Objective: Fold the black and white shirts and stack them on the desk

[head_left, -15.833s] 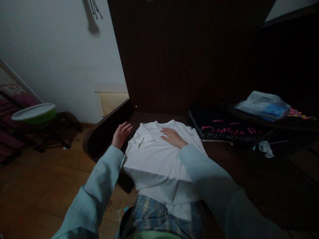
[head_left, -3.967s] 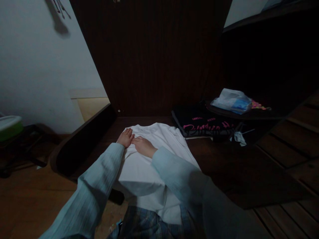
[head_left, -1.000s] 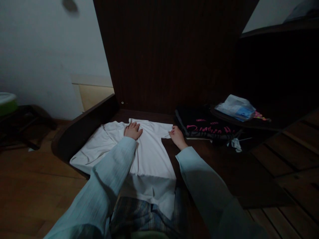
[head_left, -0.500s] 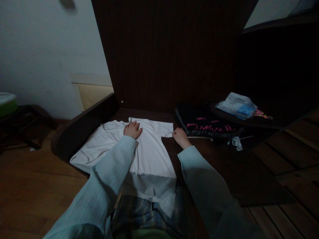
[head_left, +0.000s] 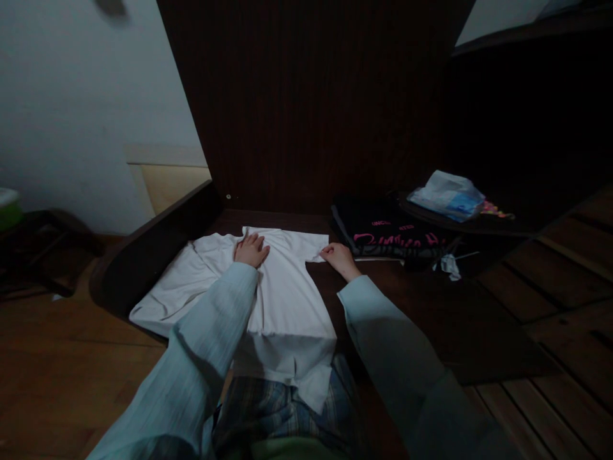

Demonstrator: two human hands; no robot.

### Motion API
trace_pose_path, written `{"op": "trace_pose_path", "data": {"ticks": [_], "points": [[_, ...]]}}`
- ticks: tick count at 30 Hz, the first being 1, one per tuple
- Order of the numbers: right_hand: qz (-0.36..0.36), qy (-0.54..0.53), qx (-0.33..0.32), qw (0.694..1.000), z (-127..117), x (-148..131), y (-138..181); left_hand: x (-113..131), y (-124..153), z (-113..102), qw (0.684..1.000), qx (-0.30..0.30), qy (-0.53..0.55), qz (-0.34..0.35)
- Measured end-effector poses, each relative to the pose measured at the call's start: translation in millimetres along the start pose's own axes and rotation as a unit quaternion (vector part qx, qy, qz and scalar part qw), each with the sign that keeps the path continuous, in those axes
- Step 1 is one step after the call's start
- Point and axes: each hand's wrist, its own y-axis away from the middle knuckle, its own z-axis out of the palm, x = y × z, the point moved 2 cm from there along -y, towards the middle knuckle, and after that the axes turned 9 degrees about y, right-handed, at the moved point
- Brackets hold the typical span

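A white T-shirt (head_left: 287, 300) lies spread over the dark wooden surface, its lower part hanging over the front edge toward my lap. My left hand (head_left: 252, 250) rests flat near the shirt's neckline, fingers stretched out on the cloth. At the end of the short sleeve, my right hand (head_left: 338, 257) pinches the hem between thumb and fingers. Folds and wrinkles run through the left part of the shirt.
Folded black clothing (head_left: 387, 233) with pink lettering lies to the right. Beyond it, a plastic packet (head_left: 447, 195) sits on a dark ledge, with a crumpled white scrap (head_left: 450, 267) nearby. A raised wooden side (head_left: 153, 236) borders the surface at left.
My right hand has shifted slightly inward along the sleeve end, still pinching it. My left hand stays flat on the shirt. The whole view has moved a little.
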Motion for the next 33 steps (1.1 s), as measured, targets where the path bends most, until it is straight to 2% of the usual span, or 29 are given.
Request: {"op": "trace_pose_path", "data": {"ticks": [6,11,18,20,22,24,26,29,33], "points": [[0.048,-0.128,0.020,0.990,-1,6,-5,1,0,-1,1.000,0.005,0.002,-0.002],[0.117,-0.268,-0.045,0.955,-1,3,-3,-1,-1,0,1.000,0.004,0.005,0.002],[0.141,-0.366,-0.065,0.918,-7,-6,4,-1,0,0,1.000,0.004,0.009,-0.004],[0.143,-0.351,-0.076,0.922,-7,-6,5,0,0,-1,1.000,0.004,0.007,-0.002],[0.132,-0.287,-0.065,0.947,-7,-4,4,0,1,-1,1.000,0.007,0.005,0.003],[0.099,-0.174,-0.042,0.979,-8,-1,4,0,1,-1,1.000,0.009,0.003,0.007],[0.059,-0.053,-0.019,0.997,-10,0,6,0,1,-1,1.000,0.011,0.002,0.006],[0.017,0.051,0.022,0.998,-13,-3,11,-1,0,-1,1.000,0.010,0.003,0.005],[-0.082,0.031,0.104,0.991,-10,-19,19,-1,0,0,1.000,0.011,0.003,0.010]]}}
